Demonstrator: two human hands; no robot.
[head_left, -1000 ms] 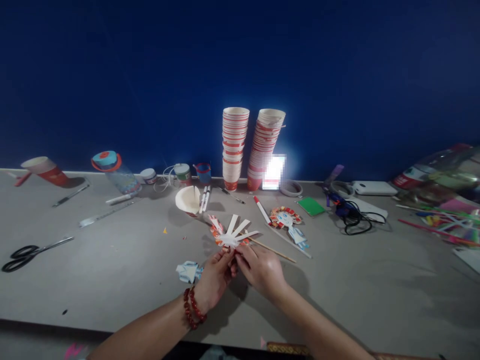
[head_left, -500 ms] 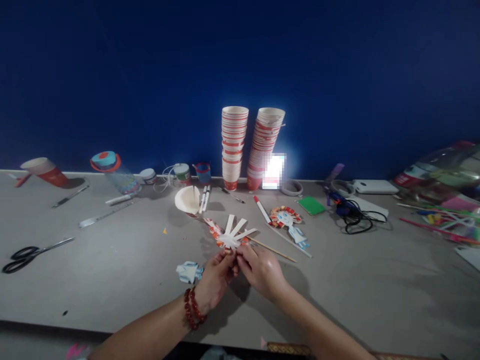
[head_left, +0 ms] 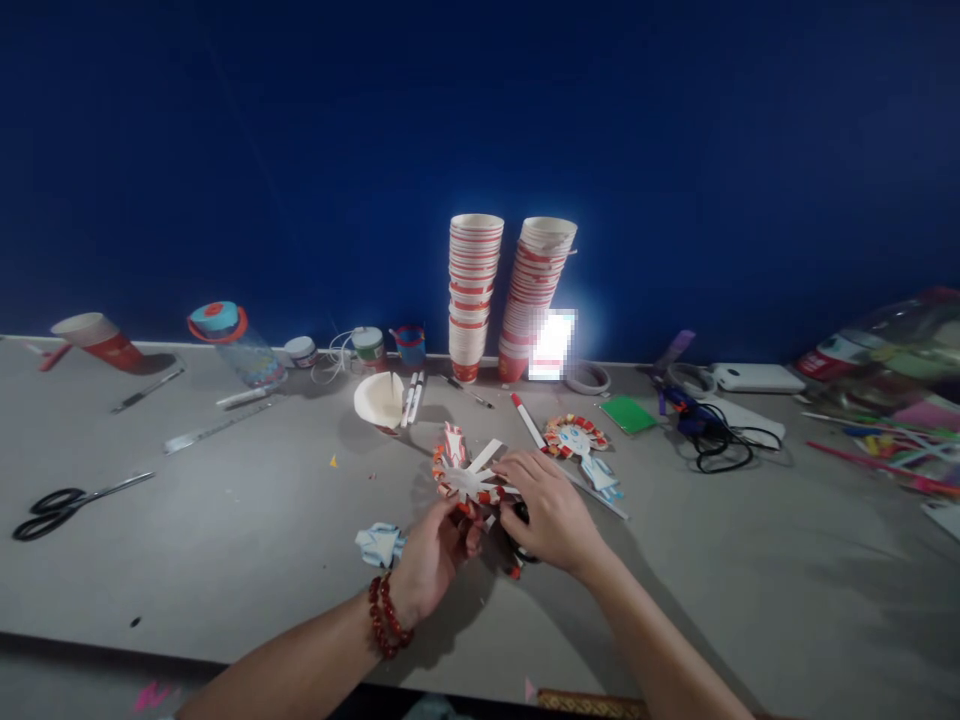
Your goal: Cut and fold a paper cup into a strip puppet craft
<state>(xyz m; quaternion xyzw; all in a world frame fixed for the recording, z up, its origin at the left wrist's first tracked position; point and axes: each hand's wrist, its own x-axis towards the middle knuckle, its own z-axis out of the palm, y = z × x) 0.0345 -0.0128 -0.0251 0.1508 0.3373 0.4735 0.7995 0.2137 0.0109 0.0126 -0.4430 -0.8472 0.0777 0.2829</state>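
At table centre: left hand and right hand both pinch cut paper cup.

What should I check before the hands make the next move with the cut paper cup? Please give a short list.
1. Left hand grips the cut paper cup at its lower edge: ok.
2. Right hand rests on the cup's right side: ok.
3. What the right hand holds underneath: cannot tell.
4. Strips are fanned out, not crumpled: ok.
5. Scissors lie within easy reach: not ok, far to the left.
6. Finished paper figure lies apart from the hands: ok.
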